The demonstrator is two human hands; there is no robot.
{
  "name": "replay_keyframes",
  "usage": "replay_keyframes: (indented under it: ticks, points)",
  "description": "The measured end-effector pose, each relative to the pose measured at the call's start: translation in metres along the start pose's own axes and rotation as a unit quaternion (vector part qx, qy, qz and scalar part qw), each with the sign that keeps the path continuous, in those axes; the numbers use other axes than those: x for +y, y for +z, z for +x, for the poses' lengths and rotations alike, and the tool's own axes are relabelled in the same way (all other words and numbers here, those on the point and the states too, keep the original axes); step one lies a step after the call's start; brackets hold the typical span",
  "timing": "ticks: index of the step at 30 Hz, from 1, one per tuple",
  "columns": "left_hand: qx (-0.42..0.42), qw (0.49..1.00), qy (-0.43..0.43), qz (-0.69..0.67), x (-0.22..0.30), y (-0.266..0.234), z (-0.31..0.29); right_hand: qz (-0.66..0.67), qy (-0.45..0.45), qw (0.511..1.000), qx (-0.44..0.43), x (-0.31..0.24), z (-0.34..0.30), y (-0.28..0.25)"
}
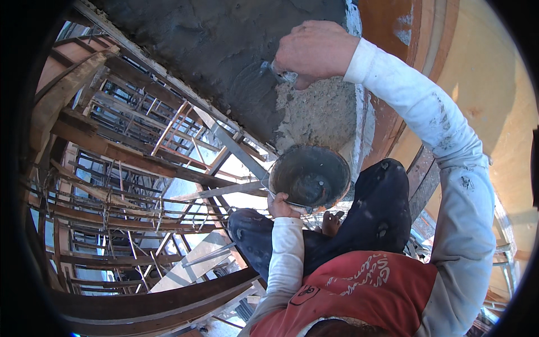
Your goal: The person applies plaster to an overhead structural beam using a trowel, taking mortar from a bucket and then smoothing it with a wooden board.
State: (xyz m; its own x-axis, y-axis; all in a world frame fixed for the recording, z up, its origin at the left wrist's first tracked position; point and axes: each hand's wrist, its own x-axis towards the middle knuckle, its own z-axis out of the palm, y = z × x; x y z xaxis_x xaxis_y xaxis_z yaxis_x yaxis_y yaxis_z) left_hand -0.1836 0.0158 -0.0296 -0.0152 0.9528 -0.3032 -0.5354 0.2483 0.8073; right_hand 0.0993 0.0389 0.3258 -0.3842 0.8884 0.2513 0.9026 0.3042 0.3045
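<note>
My left hand (pixel 282 206) grips the near left rim of a dark round bucket (pixel 310 177). Inside the bucket, a little grey residue clings to the bottom and walls. Farther off, my right hand (pixel 316 51) is closed over the wall top, fingers turned down. A small shiny, wet grey piece shows below its fingers, too covered to name. Under that hand, smooth dark wet mortar (pixel 208 50) meets a rough, paler patch of mortar (pixel 318 109). The bucket stands at the near end of the rough patch.
On the left, beyond the mortar's wooden edge board (pixel 163 81), the ground drops away to timber scaffolding (pixel 140 163) far below. A brown wooden board (pixel 387 28) and a tan panel (pixel 494 84) flank the right side. My knees are bent close to the bucket.
</note>
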Motion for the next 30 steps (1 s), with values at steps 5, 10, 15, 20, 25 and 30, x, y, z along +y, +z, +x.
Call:
replay_keyframes:
  ticks: [5, 10, 15, 20, 25, 30]
  points:
    - [-0.054, 0.998, -0.033, -0.025, 0.0, 0.008, -0.004, 0.094, -0.042, 0.993, 0.065, 0.033, -0.02, -0.029]
    - [-0.049, 0.992, -0.063, -0.094, -0.006, -0.008, 0.001, 0.306, 0.123, 0.944, 0.012, -0.01, -0.094, 0.035]
    - [-0.126, 0.99, -0.055, -0.03, -0.006, 0.022, -0.013, 0.467, 0.08, 0.853, -0.219, -0.121, -0.201, 0.157]
    - [-0.14, 0.989, -0.019, 0.035, -0.011, 0.048, -0.029, 0.393, 0.178, 0.87, -0.24, -0.194, -0.212, 0.265]
    - [-0.156, 0.977, 0.049, 0.138, -0.008, 0.066, -0.033, 0.375, 0.179, 0.887, -0.2, -0.213, -0.187, 0.268]
    - [-0.171, 0.971, 0.062, 0.158, -0.006, 0.06, -0.03, 0.482, 0.097, 0.789, -0.369, -0.191, -0.167, 0.227]
